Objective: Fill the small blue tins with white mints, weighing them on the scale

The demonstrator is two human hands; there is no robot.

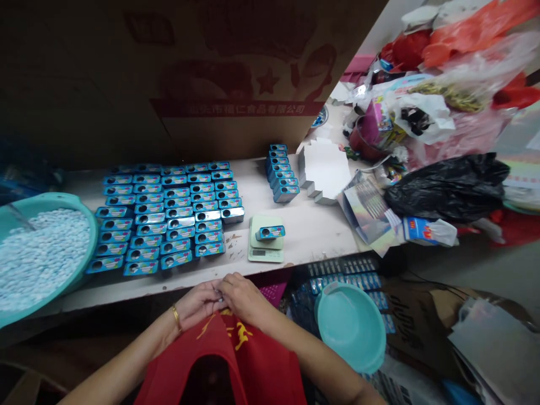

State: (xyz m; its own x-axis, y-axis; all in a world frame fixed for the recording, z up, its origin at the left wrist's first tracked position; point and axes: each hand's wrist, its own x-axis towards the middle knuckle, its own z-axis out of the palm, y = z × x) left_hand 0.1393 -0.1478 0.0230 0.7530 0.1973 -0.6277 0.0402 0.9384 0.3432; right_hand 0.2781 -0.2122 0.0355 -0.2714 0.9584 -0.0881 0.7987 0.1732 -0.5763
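My left hand [201,302] and my right hand [242,297] meet in front of the table's near edge, above a red apron [270,360] with yellow marks. The fingers of both are bent and pressed together; whatever lies between them is too small to make out. Beyond them, a flat pale-green scale [265,255] carries one blue tin [270,232] with a dark round hole in its top. To the left stand several rows of similar blue tins [172,212]. At the far left, a turquoise basin [86,225] holds many small pale-blue candies [46,253] and a scoop-like handle.
A large cardboard box [236,67] rises behind the table [248,169]. Another short row of tins [282,174] stands near white folded card [324,166]. Bags, papers and a black plastic bag [447,188] crowd the right. Lower right sits a second turquoise basin [350,326].
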